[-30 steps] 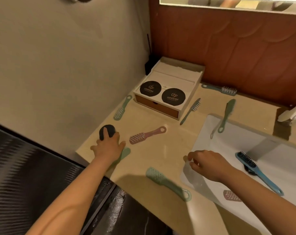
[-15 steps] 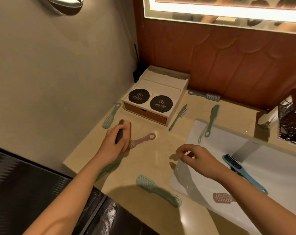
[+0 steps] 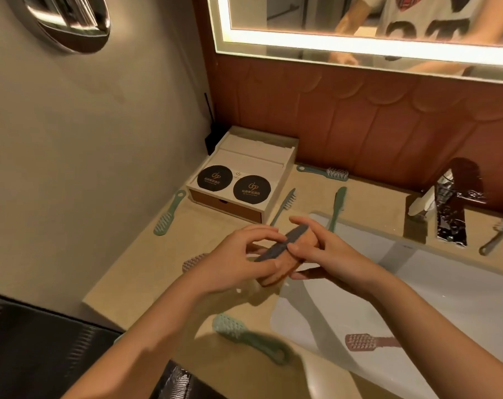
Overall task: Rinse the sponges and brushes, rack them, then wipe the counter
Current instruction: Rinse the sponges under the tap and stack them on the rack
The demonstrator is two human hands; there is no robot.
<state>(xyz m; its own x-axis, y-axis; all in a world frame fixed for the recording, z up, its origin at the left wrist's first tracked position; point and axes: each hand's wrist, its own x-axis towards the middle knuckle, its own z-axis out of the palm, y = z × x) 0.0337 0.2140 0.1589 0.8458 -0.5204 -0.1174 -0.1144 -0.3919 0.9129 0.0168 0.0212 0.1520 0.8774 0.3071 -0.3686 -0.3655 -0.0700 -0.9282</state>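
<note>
I hold a flat, oblong sponge (image 3: 292, 237), rough dark grey scouring face on a soft orange-brown body, between both hands. It is lifted off the beige speckled stone counter (image 3: 135, 272), right at the left rim of the white glazed sink basin (image 3: 460, 289). My left hand (image 3: 238, 264) grips its near end with the fingers curled round it. My right hand (image 3: 330, 253) pinches the far end, fingers bent over the top and thumb beneath. The sponge is tilted, its far end higher.

Just behind my left hand a pink plastic brush with a studded oval head (image 3: 193, 262) lies on the counter, mostly hidden. Nearer to me than my hands, a mint-green plastic brush with a nubbed head and looped handle (image 3: 244, 332) lies by the counter's front edge. By my right forearm a second pink studded brush (image 3: 362, 342) lies inside the basin.

Beyond my hands sits a white square box with a wooden drawer front (image 3: 276, 180), topped by two black round discs. A slim green bristle brush (image 3: 286, 203) lies to its right and a green looped-handle brush (image 3: 169, 213) to its left. A flat green brush (image 3: 338, 204) overhangs the basin's far rim. A teal brush with white bristles (image 3: 326, 171) lies along the reddish-brown padded wall.
</note>
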